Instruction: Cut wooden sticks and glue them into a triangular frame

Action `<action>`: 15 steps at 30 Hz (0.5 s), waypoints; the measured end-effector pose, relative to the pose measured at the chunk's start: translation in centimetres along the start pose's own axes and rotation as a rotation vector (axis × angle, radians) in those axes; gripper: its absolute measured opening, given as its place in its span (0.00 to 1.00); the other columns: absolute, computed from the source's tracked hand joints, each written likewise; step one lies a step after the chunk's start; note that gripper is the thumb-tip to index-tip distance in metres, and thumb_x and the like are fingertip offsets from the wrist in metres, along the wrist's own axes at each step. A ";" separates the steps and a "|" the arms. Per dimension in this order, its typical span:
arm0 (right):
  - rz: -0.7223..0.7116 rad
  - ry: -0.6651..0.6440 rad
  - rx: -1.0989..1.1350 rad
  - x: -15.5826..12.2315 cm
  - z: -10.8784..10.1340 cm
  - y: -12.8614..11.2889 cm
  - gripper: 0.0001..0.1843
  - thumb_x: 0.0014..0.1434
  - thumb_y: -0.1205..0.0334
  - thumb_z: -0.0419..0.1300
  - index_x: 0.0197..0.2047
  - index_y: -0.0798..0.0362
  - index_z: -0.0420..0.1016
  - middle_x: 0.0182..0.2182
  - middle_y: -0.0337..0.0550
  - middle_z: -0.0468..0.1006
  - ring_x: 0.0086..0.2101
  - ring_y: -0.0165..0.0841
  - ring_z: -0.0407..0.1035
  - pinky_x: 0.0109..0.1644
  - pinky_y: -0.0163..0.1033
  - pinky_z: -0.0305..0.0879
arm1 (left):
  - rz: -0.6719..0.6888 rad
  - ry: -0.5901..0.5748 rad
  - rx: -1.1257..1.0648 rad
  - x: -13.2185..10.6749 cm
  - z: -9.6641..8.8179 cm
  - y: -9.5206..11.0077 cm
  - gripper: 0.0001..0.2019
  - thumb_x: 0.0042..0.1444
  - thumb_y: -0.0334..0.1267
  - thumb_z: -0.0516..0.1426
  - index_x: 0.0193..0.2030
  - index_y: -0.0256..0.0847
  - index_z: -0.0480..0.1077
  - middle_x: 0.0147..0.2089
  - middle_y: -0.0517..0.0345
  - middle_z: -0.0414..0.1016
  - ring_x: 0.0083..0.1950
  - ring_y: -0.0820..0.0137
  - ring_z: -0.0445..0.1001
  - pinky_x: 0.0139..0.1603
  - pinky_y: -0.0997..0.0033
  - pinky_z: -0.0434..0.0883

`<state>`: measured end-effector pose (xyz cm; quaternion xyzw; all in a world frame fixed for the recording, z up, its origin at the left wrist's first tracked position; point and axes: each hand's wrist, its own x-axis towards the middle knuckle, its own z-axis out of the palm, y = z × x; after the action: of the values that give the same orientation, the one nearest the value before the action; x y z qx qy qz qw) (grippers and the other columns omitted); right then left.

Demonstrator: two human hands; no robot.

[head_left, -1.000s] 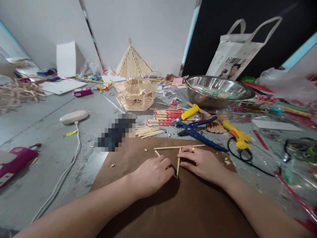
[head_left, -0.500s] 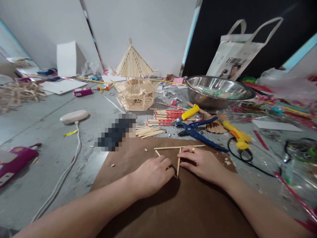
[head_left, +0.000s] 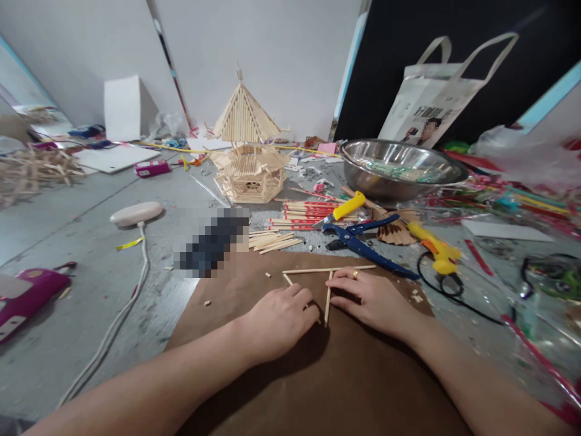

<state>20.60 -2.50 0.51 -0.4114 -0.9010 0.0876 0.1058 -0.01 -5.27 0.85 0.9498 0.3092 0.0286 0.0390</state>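
On a brown sheet, a long wooden stick lies crosswise. My left hand, fingers closed, grips a slanted stick whose far end is close to the crosswise stick's left end. Its middle is hidden under my fingers. My right hand has its fingertips on a shorter upright-running stick, whose top lies just below the crosswise one. The near ends of the two shorter sticks are close together.
Beyond the sheet are loose sticks, red-wrapped chopsticks, a yellow-handled knife, blue cutters and a yellow glue gun. A stick-built pavilion and a metal basin stand behind. A white cable runs left.
The slanted stick in my left hand has shifted slightly up and left, towards the crosswise stick's end. My right hand has barely moved.
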 end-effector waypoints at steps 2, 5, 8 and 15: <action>0.018 0.053 -0.006 0.0 -0.1 0.1 0.13 0.55 0.58 0.48 0.41 0.48 0.69 0.40 0.41 0.70 0.38 0.30 0.66 0.41 0.36 0.62 | -0.005 0.006 0.000 0.0 0.0 0.0 0.10 0.55 0.33 0.42 0.32 0.38 0.62 0.33 0.55 0.63 0.33 0.70 0.61 0.32 0.70 0.65; 0.132 0.207 -0.070 -0.1 -0.3 0.8 0.12 0.55 0.59 0.47 0.38 0.49 0.70 0.37 0.41 0.72 0.37 0.31 0.66 0.39 0.36 0.62 | -0.005 0.011 0.000 0.0 -0.2 0.1 0.10 0.55 0.33 0.42 0.30 0.38 0.62 0.33 0.55 0.64 0.32 0.70 0.61 0.31 0.70 0.65; 0.299 0.332 -0.203 -0.1 -0.7 2.0 0.12 0.54 0.59 0.48 0.35 0.50 0.71 0.35 0.41 0.73 0.36 0.35 0.66 0.37 0.38 0.62 | -0.008 0.013 0.002 -0.1 -0.3 0.1 0.10 0.55 0.34 0.42 0.29 0.38 0.62 0.32 0.55 0.64 0.32 0.70 0.61 0.29 0.70 0.65; 0.575 0.337 -0.502 -1.0 -3.6 5.5 0.17 0.53 0.57 0.45 0.39 0.57 0.70 0.35 0.52 0.73 0.37 0.41 0.65 0.38 0.42 0.58 | -0.075 0.027 0.003 -0.3 -0.8 -0.3 0.12 0.55 0.39 0.42 0.30 0.39 0.63 0.32 0.56 0.64 0.33 0.70 0.62 0.31 0.70 0.65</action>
<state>26.18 0.55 2.52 -0.6680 -0.7129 -0.1772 0.1194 -0.48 -5.10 1.61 0.9371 0.3449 0.0397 0.0345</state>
